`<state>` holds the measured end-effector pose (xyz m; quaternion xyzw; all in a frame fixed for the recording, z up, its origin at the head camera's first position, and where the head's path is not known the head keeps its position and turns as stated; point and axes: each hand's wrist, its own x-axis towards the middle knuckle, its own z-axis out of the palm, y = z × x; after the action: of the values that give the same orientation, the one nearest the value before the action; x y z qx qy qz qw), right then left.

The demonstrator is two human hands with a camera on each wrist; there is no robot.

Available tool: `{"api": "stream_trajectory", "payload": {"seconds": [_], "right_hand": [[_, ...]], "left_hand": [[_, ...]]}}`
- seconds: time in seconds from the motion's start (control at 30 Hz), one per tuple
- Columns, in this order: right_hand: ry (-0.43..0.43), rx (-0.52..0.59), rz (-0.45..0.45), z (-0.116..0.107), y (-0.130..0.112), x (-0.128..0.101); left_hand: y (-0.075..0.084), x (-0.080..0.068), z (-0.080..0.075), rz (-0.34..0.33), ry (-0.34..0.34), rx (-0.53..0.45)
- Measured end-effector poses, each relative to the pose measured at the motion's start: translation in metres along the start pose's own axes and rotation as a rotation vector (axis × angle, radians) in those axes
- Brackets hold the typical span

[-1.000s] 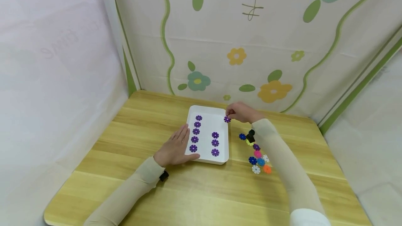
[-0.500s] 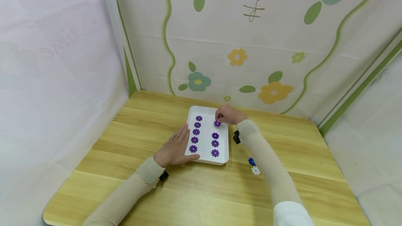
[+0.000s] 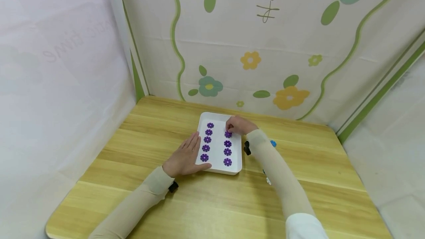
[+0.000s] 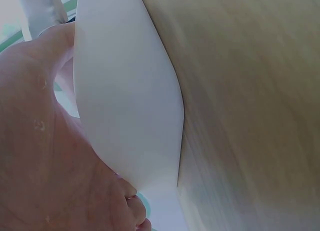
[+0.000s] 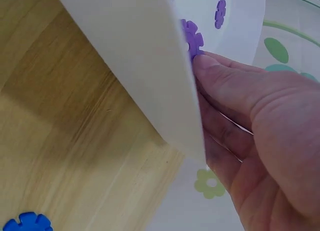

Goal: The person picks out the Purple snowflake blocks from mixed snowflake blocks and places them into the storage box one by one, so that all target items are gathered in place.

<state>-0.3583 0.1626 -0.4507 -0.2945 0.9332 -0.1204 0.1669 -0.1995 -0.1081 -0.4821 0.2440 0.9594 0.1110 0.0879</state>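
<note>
Since before, my right hand [image 3: 239, 125] moved its pinched purple flower [image 3: 228, 134] down into the tray [image 3: 217, 115]; left hand [image 3: 184, 156], fingers straight, rests flat against the tray.

Staged tabletop booth: wooden table [image 3: 212, 202], flower-printed cloth backdrop [image 3: 252, 47] on 3 sides.

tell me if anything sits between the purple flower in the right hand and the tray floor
Nothing visible does. The right hand pinches the purple flower low over bare tray floor, just beyond the right-hand row.
</note>
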Motion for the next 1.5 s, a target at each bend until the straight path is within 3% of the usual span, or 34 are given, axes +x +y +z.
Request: {"api": "stream_trajectory", "payload": {"seconds": [0.33,0.67,0.83,1.03,1.17,1.5], "right_hand": [[0.015,-0.033,-0.066,-0.009,0.001,-0.013],[0.084,-0.077,-0.164,-0.039,0.017,-0.068],[0.048,-0.112,-0.133,-0.042,0.033,-0.099],[-0.001,-0.146,-0.089,-0.034,0.052,-0.137],[-0.038,-0.112,-0.059,-0.021,0.066,-0.156],[-0.030,-0.023,-0.031,0.009,0.088,-0.181]], "left_hand": [[0.000,-0.002,0.001,0.006,0.019,-0.025],[0.001,-0.002,-0.002,-0.005,-0.003,-0.024],[0.001,-0.003,-0.002,-0.003,-0.005,-0.038],[0.001,-0.002,-0.002,0.002,-0.003,-0.032],[0.000,-0.002,-0.001,0.004,-0.003,-0.024],[-0.004,0.002,0.009,0.004,0.016,-0.009]]}}
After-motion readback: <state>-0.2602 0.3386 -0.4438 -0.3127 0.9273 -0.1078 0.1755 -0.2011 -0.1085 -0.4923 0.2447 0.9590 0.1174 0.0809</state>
